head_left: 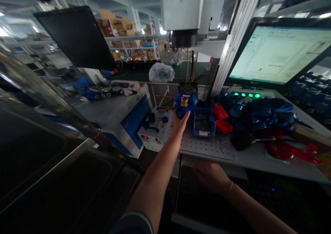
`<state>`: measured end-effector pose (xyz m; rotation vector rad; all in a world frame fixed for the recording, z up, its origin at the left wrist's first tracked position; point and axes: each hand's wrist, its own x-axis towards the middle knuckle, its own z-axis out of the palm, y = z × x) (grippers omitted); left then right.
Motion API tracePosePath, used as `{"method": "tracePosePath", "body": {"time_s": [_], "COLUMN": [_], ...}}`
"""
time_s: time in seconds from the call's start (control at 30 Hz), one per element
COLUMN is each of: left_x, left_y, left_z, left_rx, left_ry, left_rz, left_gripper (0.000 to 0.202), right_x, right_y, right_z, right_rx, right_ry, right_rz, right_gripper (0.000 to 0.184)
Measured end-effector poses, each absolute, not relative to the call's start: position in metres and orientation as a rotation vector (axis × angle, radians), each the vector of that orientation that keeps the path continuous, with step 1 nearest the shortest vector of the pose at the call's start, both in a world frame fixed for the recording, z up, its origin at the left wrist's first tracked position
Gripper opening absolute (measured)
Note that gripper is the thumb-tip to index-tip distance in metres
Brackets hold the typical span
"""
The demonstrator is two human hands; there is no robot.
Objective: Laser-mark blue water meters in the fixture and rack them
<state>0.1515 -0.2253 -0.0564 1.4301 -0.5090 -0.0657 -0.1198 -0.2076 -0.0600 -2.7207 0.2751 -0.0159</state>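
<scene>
My left hand (pixel 180 120) reaches forward over the perforated white plate (pixel 207 146) and grips a blue valve body with a brass fitting (pixel 185 104), held under the machine head (pixel 184 16). My right hand (pixel 210 176) rests low at the table's front edge below the plate, fingers curled downward in shadow; nothing shows in them. A blue bin of small dark parts (pixel 203 122) sits just right of the held body.
Red handles (pixel 221 118) and a heap of blue parts (pixel 261 113) lie to the right, below a lit monitor (pixel 279 52). A white control box (pixel 155 127) stands left of the plate. A dark screen (pixel 74 37) hangs at upper left.
</scene>
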Motion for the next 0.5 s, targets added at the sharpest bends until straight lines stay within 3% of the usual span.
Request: {"method": "tracePosePath", "body": {"time_s": [0.3,0.5], "left_x": [0.148,0.152], "left_y": [-0.223,-0.225], "left_z": [-0.049,-0.051], "left_rx": [1.399,1.436], "left_ry": [-0.445,-0.423], "left_rz": [-0.136,-0.193], "left_gripper": [0.068,0.076], "right_x": [-0.054,-0.016], "right_y": [-0.238,-0.271], "right_z": [-0.041,-0.049], "right_rx": [-2.338,-2.490], "right_ry": [0.371,0.464], "right_rz": [-0.823,-1.247], "right_gripper": [0.030,0.025]}}
